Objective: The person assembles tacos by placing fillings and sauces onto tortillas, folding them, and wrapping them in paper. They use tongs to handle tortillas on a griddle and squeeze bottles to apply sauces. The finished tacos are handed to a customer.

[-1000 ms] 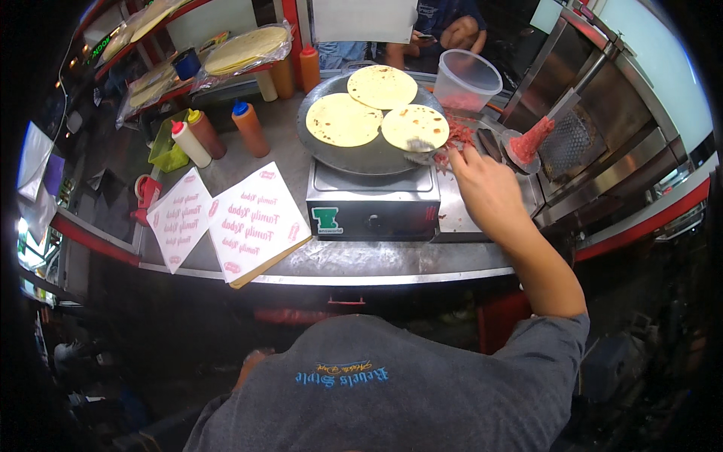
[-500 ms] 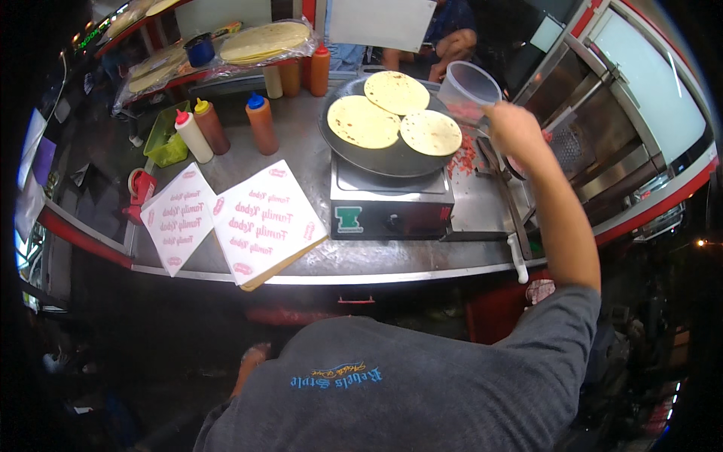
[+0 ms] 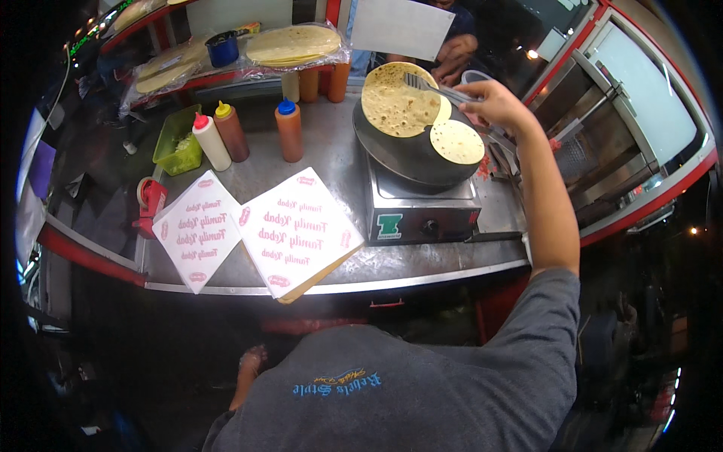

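My right hand (image 3: pixel 493 105) is closed round a pair of metal tongs (image 3: pixel 425 84), whose slotted end lies on a flatbread (image 3: pixel 395 109). Brown-spotted, that flatbread is raised and tilted over the round black griddle (image 3: pixel 399 166). It largely covers a second flatbread, of which a pale edge shows. A smaller flatbread (image 3: pixel 457 143) lies flat at the griddle's right side. Low beside my body, away from the counter, hangs my left hand (image 3: pixel 254 357); its fingers are too dim to make out.
Two stacks of white wrapping paper (image 3: pixel 297 233) lie left of the burner box (image 3: pixel 422 218). Squeeze bottles (image 3: pixel 288 132), a green tub (image 3: pixel 181 143) and a red tape dispenser (image 3: pixel 150 205) stand further left. Stacked flatbreads (image 3: pixel 294 47) rest on the shelf. A person's arms (image 3: pixel 456 56) show behind the counter.
My right hand has moved from the clear container to the griddle with the tongs. One flatbread has been lifted and tilted. The whole view has shifted slightly.
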### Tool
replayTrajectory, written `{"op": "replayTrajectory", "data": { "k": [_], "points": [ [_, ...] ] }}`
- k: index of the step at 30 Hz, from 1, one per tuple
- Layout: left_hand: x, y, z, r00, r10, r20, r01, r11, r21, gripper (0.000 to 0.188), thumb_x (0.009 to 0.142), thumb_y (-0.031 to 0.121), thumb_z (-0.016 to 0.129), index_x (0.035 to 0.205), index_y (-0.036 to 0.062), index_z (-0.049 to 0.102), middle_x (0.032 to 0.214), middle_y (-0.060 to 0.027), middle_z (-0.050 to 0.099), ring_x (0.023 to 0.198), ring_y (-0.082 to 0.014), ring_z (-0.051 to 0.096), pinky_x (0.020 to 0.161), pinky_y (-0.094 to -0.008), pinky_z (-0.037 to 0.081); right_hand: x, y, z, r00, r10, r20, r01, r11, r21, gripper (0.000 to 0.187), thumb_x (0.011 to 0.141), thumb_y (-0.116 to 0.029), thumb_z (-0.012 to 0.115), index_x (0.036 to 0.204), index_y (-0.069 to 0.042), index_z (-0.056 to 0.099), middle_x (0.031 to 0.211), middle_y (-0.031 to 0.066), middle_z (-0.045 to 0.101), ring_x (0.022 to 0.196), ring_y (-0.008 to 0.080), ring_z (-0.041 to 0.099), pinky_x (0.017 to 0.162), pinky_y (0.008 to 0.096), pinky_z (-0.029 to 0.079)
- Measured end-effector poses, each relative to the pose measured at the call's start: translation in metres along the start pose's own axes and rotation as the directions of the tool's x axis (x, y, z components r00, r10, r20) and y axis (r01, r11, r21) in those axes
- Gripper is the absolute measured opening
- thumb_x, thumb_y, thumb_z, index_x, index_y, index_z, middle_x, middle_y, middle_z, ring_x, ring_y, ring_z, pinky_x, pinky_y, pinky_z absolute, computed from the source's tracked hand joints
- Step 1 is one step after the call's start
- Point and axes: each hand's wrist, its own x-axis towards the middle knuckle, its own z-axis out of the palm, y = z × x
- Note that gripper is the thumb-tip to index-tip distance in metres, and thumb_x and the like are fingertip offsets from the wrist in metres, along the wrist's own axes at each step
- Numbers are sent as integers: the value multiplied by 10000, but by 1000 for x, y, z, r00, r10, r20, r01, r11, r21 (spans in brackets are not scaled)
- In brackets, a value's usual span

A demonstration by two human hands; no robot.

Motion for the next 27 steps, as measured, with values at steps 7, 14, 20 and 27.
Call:
{"op": "replayTrajectory", "data": {
  "k": [7, 14, 20, 27],
  "points": [
    [11, 52, -35, 981, 165, 101, -193, 860, 473, 496, 1101, 472, 486, 1167, 64, 760, 1088, -139, 755, 999, -283, 714, 884, -443, 518, -49, 11, 95, 982, -76, -174, -11, 893, -450, 469, 973, -290, 757, 1386, -78, 694, 1121, 220, 744, 1036, 394, 717, 914, 450, 551],
    [12, 26, -46, 967, 195, 167, -256, 728, 636, 393, 1054, 353, 560, 1260, 75, 745, 1289, -194, 722, 1197, -387, 673, 1031, -489, 507, -113, 87, 57, 968, 47, -245, -130, 933, -337, 366, 1014, -248, 685, 1308, -40, 749, 1033, 202, 791, 872, 352, 753, 790, 441, 585],
    [51, 20, -24, 997, -78, -14, 71, 797, 599, 482, 1089, 393, 479, 1417, 101, 679, 1465, -185, 641, 1358, -403, 590, 1146, -483, 462, -69, 103, 8, 855, 518, 25, -495, 800, 338, 307, 1061, -268, 639, 899, -15, 704, 671, 26, 596, 416, 120, 478, 418, 339, 422],
    [23, 66, 59, 983, 165, 79, -176, 727, 664, 517, 1092, 421, 448, 1481, 122, 612, 1536, -219, 566, 1399, -408, 556, 1171, -498, 442, 20, 71, 6, 927, 232, -294, -236, 971, 21, 326, 1048, -260, 664, 895, 17, 742, 652, 43, 612, 469, 126, 531, 459, 381, 444]
  ]
}}
